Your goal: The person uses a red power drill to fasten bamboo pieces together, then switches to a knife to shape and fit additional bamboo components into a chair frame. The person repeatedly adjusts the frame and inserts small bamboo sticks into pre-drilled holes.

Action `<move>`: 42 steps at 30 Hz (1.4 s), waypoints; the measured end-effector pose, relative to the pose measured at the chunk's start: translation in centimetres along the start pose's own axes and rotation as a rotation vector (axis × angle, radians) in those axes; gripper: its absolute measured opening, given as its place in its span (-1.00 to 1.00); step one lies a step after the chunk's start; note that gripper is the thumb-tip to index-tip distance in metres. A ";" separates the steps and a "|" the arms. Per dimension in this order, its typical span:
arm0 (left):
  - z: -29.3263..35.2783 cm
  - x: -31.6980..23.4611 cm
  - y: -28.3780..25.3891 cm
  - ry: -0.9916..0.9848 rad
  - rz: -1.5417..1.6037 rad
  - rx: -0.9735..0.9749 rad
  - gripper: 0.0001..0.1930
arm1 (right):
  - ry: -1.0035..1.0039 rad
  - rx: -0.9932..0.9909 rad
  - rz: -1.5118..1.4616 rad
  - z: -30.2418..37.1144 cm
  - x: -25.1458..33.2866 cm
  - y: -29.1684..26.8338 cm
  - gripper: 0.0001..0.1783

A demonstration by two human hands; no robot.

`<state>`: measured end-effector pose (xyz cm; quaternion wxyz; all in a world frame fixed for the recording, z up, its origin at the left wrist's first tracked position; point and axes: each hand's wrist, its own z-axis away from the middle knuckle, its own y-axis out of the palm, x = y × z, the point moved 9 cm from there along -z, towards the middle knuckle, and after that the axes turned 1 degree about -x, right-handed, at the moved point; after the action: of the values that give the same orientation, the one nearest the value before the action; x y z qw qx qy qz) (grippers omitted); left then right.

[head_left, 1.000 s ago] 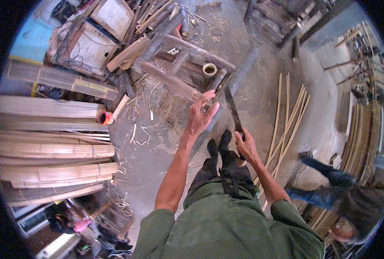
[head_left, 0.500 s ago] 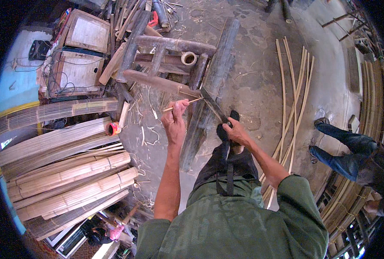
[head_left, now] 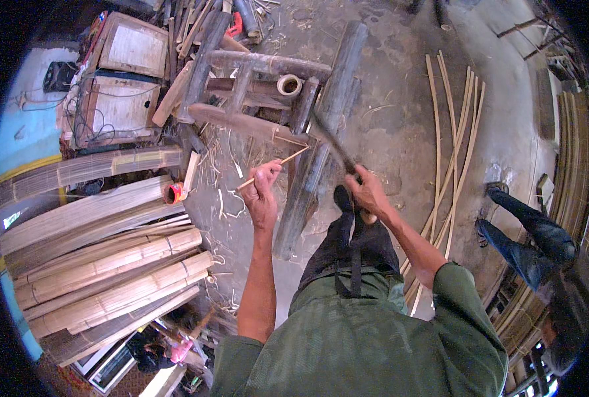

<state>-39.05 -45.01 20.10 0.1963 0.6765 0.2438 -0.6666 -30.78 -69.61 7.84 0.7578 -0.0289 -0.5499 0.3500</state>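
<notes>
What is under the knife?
Parts of the long dark beam and the floor show around the knife, held in the right hand; whatever lies directly beneath it is covered.

Stick (head_left: 293,157), one: slim, straight, pale tan; pinched in the left hand (head_left: 262,195), set aslant, far end pointing forward and to the right. Long knife (head_left: 334,145), one: dark narrow blade, slightly blurred, handle pale at the butt; gripped in the right hand (head_left: 368,192), blade slanting forward and to the left, near the stick's far end.
</notes>
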 end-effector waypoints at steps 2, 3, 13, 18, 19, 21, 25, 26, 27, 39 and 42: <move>0.3 -0.4 0.0 -0.005 -0.020 -0.008 -0.60 | 0.136 -0.059 -0.200 -0.5 -0.4 -0.8 -0.60; 0.4 -0.5 0.0 -0.008 -0.030 -0.012 -0.60 | 0.139 -0.046 -0.159 -0.3 -1.0 -0.2 -0.60; 1.4 0.8 -1.8 -0.007 -0.010 -0.049 -0.63 | 0.239 0.015 -0.193 -0.9 -1.7 -1.0 -0.59; 1.2 1.1 -2.0 0.006 0.021 -0.048 -0.63 | 0.101 0.183 0.095 2.7 -4.2 3.3 -0.59; 0.9 0.9 -1.8 0.001 0.040 -0.051 -0.65 | 0.017 0.117 0.093 1.9 -4.0 2.5 -0.60; 1.2 0.6 -1.5 -0.031 0.069 -0.063 -0.68 | -0.134 0.000 0.086 0.2 -4.3 0.9 -0.60; 2.0 1.7 -2.6 -0.025 0.114 -0.106 -0.67 | 0.162 -0.126 -0.248 -0.8 -2.1 -1.4 -0.63; 1.8 1.5 -2.3 -0.030 0.097 -0.102 -0.67 | 0.085 -0.146 -0.140 -0.2 -3.3 -0.4 -0.64; 1.6 1.4 -2.1 -0.031 0.081 -0.100 -0.67 | 0.011 -0.071 -0.065 0.7 -4.2 1.1 -0.63; 2.7 2.1 -3.4 -0.056 0.121 -0.183 -0.65 | -0.002 0.181 -0.027 2.0 -6.0 4.0 -0.55; 5.0 4.4 -6.1 -0.088 0.250 -0.279 -0.63 | 0.053 0.116 0.052 0.8 -2.6 1.1 -0.59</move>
<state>-46.67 -42.76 15.88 0.3802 0.6380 0.2391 -0.6256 -32.39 -70.53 5.62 0.7630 -0.0083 -0.5076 0.4000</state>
